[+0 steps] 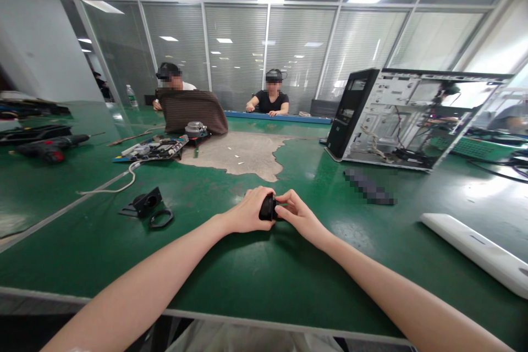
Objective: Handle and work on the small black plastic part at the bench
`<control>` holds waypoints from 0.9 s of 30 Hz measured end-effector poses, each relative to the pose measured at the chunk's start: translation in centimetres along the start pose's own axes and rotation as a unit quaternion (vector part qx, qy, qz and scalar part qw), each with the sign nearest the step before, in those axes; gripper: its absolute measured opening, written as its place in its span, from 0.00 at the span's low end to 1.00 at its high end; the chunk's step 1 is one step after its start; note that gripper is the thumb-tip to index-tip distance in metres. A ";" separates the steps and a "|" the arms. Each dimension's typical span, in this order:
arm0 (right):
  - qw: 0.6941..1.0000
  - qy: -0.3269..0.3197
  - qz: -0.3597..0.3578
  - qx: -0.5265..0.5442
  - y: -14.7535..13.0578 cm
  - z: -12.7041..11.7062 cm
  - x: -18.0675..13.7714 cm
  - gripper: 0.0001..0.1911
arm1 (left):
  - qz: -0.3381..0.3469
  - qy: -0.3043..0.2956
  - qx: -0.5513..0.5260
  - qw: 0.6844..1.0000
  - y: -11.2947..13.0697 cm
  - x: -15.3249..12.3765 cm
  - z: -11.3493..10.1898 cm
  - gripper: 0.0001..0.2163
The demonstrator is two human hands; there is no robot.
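Just above the green table, my left hand (pixel 251 212) is wrapped round a small black rounded part (pixel 267 208). From the other side, the fingertips of my right hand (pixel 297 213) pinch that same part at its right end. My fingers cover much of it, so its exact kind does not show. Left of my hands lie a black plastic bracket (pixel 144 203) and a black ring-shaped piece (pixel 161 219), both apart from my fingers.
A circuit board (pixel 152 148) and a white cable (pixel 124 184) lie at left, beyond them a power drill (pixel 51 147). At right stand an open computer case (pixel 396 121) and a long white object (pixel 474 247). Two people (pixel 270 100) sit across the green table (pixel 256 286).
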State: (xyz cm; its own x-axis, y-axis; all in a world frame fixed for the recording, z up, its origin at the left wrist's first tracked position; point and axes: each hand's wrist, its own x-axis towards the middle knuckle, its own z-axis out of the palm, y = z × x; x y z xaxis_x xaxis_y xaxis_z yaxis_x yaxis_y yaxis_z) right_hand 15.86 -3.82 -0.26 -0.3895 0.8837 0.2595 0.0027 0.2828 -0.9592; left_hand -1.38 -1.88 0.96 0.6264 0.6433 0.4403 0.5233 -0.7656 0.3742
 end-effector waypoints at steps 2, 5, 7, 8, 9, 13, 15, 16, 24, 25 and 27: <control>1.000 0.007 0.004 -0.010 0.0 0.0 0.1 0.10 | -0.001 -0.001 0.000 1.000 0.0 0.0 -0.1 0.24; 0.999 0.016 0.013 -0.027 0.1 -0.1 0.3 0.13 | 0.000 -0.001 0.000 1.000 0.1 0.0 -0.1 0.23; 0.999 0.014 0.015 -0.032 0.0 -0.1 0.3 0.13 | 0.000 -0.001 0.000 1.000 0.1 0.0 -0.1 0.23; 1.000 0.005 0.012 -0.028 0.0 -0.2 0.2 0.13 | 0.000 -0.001 0.001 1.000 0.0 0.0 -0.1 0.23; 1.000 -0.007 0.006 -0.021 0.0 -0.2 0.2 0.14 | 0.000 -0.001 0.001 1.000 0.0 0.0 0.0 0.23; 1.000 -0.017 -0.011 0.004 -0.1 0.0 0.0 0.13 | 0.003 -0.002 0.005 1.000 -0.1 0.0 0.1 0.24; 1.000 0.002 -0.005 -0.004 -0.1 0.0 0.0 0.11 | 0.002 -0.003 0.005 1.000 -0.1 0.1 0.1 0.24; 1.000 0.009 -0.001 -0.009 -0.1 0.1 0.0 0.11 | 0.001 -0.004 0.005 1.000 -0.1 0.1 0.1 0.24; 1.000 -0.007 0.004 -0.028 0.0 -0.1 0.2 0.15 | -0.005 -0.007 -0.003 1.000 0.1 0.1 -0.1 0.23; 1.000 -0.018 -0.002 -0.020 0.0 -0.1 0.1 0.15 | -0.006 -0.009 -0.005 1.000 0.1 0.1 -0.1 0.24; 0.999 -0.029 -0.013 -0.007 -0.2 -0.1 -0.1 0.17 | -0.009 -0.010 -0.009 1.000 0.1 0.1 -0.1 0.25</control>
State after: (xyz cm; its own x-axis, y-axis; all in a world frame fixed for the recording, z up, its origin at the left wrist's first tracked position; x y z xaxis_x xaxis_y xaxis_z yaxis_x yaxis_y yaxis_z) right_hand 15.94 -3.90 -0.12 -0.4432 0.8529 0.2761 0.0045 0.3102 -0.9507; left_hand -1.37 -1.89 1.08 0.6288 0.6564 0.4169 0.5244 -0.7538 0.3960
